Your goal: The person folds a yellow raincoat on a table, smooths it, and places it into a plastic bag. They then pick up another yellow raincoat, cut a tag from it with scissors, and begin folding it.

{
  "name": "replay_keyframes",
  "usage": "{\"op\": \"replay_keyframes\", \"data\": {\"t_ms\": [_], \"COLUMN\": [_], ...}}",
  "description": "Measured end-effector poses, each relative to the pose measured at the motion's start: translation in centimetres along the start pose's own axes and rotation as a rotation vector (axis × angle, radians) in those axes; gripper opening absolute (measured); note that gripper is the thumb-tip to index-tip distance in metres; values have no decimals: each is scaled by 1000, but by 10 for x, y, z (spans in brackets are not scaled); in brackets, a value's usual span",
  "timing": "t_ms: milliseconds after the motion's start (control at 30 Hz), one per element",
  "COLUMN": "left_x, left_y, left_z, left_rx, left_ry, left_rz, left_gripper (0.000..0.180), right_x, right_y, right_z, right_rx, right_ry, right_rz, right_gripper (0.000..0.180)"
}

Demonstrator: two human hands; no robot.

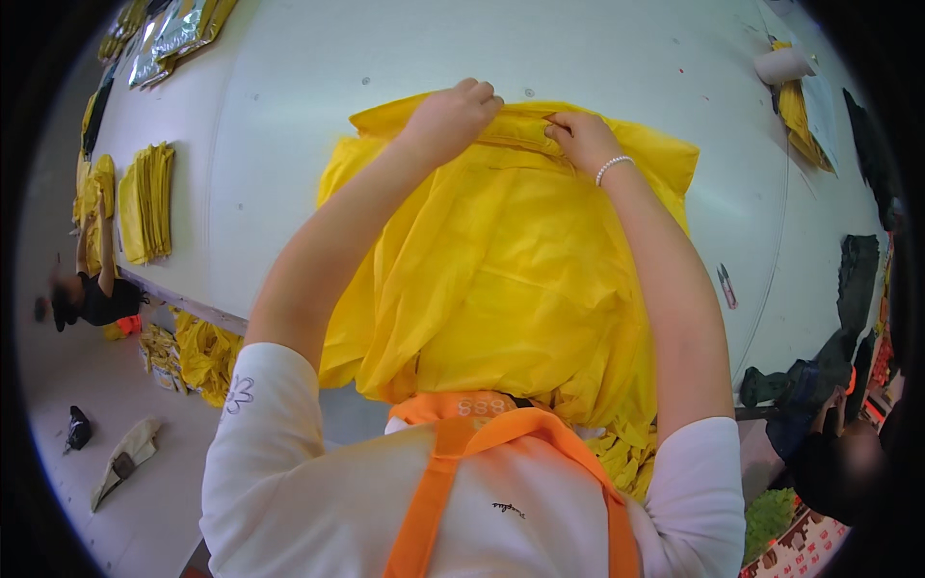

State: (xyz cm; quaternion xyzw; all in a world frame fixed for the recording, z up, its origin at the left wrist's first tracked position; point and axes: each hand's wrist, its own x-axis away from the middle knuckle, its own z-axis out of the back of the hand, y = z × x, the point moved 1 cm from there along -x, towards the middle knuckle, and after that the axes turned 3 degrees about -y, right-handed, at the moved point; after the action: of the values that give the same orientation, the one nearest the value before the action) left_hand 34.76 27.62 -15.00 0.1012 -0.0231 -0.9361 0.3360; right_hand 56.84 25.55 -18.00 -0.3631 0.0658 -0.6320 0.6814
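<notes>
A thin yellow garment [520, 260] lies spread and rumpled on the white table in front of me, its near end hanging over the front edge. Along its far side runs a folded, seamed band [525, 130]. My left hand [453, 120] is closed at the left part of this band, fingers curled on the cloth; its fingertips are partly hidden. Opposite it, my right hand [584, 143], with a beaded bracelet on the wrist, pinches the band between thumb and fingers. Right of the cloth lies a pair of thread snips [726, 286].
Folded yellow pieces [147, 202] are stacked at the table's left. Clear-bagged packs [183, 34] lie at the far left, a white roll [782, 65] at the far right. One person [96, 294] works at the left, another [833, 462] at the right. Yellow cloth [205, 356] is heaped below the table.
</notes>
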Motion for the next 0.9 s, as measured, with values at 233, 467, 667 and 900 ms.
{"op": "replay_keyframes", "data": {"t_ms": [233, 467, 667, 900], "left_x": [-13, -22, -55, -93], "left_y": [53, 99, 125, 125], "left_z": [-59, -55, -61, -72], "left_rx": [243, 170, 20, 548], "left_ry": [138, -6, -49, 76], "left_rz": [-3, 242, 264, 463], "left_gripper": [32, 62, 51, 36], "right_x": [-18, 42, 46, 54], "right_y": [0, 28, 91, 81], "right_z": [-7, 2, 10, 26], "right_rx": [64, 172, 217, -86], "right_ry": [175, 542, 558, 539], "right_rz": [-7, 126, 66, 23], "right_gripper": [28, 32, 22, 10]}}
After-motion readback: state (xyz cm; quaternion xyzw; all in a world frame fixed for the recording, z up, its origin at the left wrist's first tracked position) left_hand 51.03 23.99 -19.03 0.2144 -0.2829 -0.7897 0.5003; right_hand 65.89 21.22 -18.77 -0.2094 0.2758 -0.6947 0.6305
